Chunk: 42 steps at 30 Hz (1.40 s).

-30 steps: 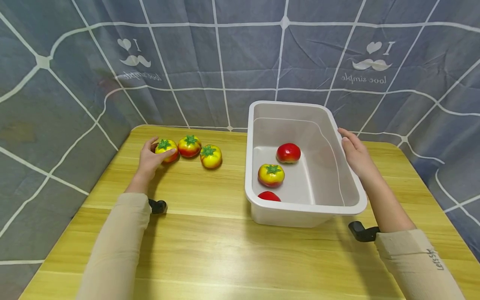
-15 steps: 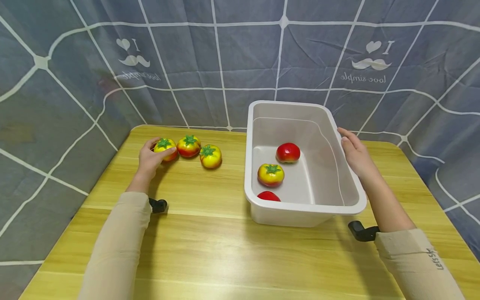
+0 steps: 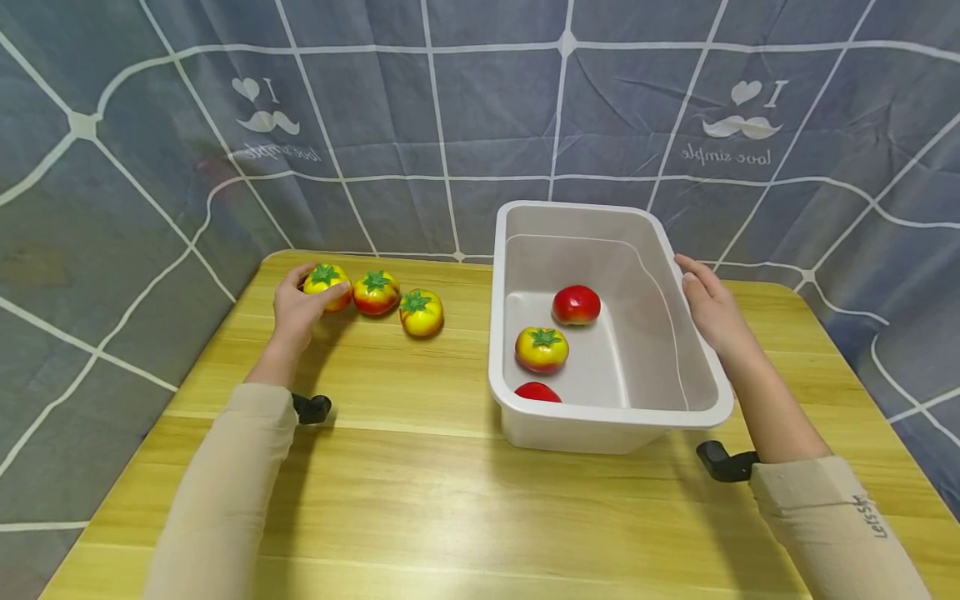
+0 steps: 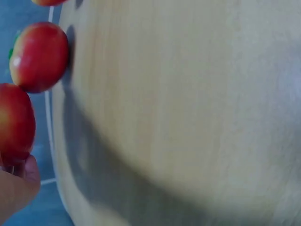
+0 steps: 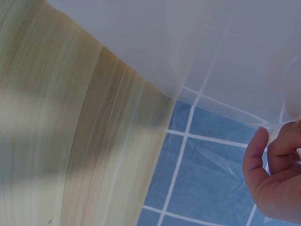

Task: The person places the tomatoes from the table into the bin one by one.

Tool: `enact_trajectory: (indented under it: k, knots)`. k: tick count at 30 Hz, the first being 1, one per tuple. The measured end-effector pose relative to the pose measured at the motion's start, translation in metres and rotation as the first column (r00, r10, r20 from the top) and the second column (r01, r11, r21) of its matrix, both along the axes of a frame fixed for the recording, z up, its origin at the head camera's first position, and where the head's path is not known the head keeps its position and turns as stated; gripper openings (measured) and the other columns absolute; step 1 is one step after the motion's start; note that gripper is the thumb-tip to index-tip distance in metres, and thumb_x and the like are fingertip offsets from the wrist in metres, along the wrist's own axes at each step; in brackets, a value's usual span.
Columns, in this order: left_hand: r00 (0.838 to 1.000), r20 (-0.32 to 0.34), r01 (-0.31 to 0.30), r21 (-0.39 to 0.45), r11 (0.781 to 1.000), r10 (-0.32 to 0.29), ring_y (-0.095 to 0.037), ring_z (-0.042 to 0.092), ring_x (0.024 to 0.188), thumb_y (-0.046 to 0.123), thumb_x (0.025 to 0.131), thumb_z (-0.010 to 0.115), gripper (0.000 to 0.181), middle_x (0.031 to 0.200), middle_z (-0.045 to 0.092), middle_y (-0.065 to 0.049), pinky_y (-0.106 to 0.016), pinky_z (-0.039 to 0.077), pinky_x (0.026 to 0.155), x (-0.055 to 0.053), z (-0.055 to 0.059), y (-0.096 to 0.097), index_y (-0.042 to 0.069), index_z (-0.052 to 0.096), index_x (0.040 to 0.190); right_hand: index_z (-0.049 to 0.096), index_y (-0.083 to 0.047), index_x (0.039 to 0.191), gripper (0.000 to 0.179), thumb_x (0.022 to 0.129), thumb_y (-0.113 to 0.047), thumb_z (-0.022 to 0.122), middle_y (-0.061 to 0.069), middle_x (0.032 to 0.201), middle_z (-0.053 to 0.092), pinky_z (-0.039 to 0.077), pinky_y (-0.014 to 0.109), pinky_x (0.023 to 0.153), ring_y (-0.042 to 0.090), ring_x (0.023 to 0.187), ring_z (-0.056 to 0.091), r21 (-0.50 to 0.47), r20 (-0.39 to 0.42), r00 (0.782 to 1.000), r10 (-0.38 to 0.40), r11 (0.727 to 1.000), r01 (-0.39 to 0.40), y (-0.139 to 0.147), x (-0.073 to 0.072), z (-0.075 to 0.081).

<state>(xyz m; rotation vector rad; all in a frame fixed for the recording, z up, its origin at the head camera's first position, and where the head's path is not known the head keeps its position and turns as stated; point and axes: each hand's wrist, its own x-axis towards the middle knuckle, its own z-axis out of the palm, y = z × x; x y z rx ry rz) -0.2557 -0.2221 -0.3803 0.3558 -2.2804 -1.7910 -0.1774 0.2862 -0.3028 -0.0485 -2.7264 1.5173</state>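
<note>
While the left hand (image 3: 295, 310) pinches a toy tomato (image 3: 327, 280) at the bench's (image 3: 420, 500) far left, the right hand (image 3: 716, 310) touches the plastic tub (image 3: 577, 429), grip unclear; picking seems underway, the next move probably needing rim clearance.

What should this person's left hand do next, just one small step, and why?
Probably carry the leftmost fruit toward the white bin: the left hand holds that fruit, the bin is open with three round pieces visible inside, and the right hand is at its rim, perhaps steadying it.
</note>
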Motion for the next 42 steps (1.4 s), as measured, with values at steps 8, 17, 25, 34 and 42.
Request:
enact_trajectory:
  k: [8,17,25,34,42]
  knots:
    - [0.999,-0.027,-0.018,-0.027,0.999,0.017,-0.020,0.043,0.115,0.020,0.079,0.073,0.068,0.134,0.043,-0.011,-0.030,0.039,0.099,0.005,0.016,0.010,0.006,0.041,0.138,0.019,-0.010,0.148,0.053,0.102,-0.034,0.022,0.026,0.142,0.031,0.043,0.010,0.067,0.010,0.096,0.047,-0.013,0.000,1.000,0.003,1.000,-0.003,0.000,0.000,0.000]
    - [0.999,-0.030,0.031,-0.023,0.999,-0.032,-0.022,0.044,0.114,0.022,0.079,0.074,0.070,0.136,0.042,-0.011,-0.031,0.040,0.098,0.011,0.034,0.026,0.008,0.040,0.139,0.019,-0.010,0.149,0.053,0.102,-0.035,0.021,0.026,0.140,0.033,0.042,0.011,0.068,0.007,0.094,0.047,0.001,0.002,1.000,0.004,1.000,-0.004,0.000,0.000,0.000]
    - [0.990,-0.063,0.121,-0.052,0.991,-0.125,-0.021,0.046,0.109,0.022,0.080,0.074,0.068,0.132,0.044,-0.012,-0.031,0.042,0.095,0.019,0.049,0.044,0.007,0.041,0.138,0.019,-0.009,0.148,0.053,0.102,-0.034,0.021,0.027,0.141,0.032,0.042,0.012,0.070,0.006,0.095,0.047,-0.007,0.001,1.000,0.006,1.000,-0.006,0.000,-0.002,0.000]
    - [0.969,-0.101,0.219,-0.061,0.974,-0.224,-0.021,0.045,0.108,0.021,0.080,0.073,0.068,0.130,0.045,-0.012,-0.031,0.042,0.093,0.033,0.065,0.064,0.007,0.041,0.138,0.018,-0.008,0.148,0.052,0.102,-0.031,0.020,0.027,0.142,0.031,0.042,0.012,0.070,0.005,0.094,0.046,-0.015,-0.002,1.000,0.008,1.000,-0.008,0.001,-0.003,-0.002]
    - [0.955,-0.114,0.270,-0.045,0.962,-0.274,-0.023,0.047,0.107,0.021,0.080,0.074,0.063,0.130,0.046,-0.009,-0.030,0.046,0.087,0.041,0.075,0.085,0.011,0.046,0.135,0.018,-0.010,0.149,0.053,0.102,-0.035,0.021,0.025,0.143,0.029,0.042,0.013,0.070,0.014,0.100,0.047,-0.013,0.006,1.000,0.005,1.000,-0.005,0.000,-0.001,0.000]
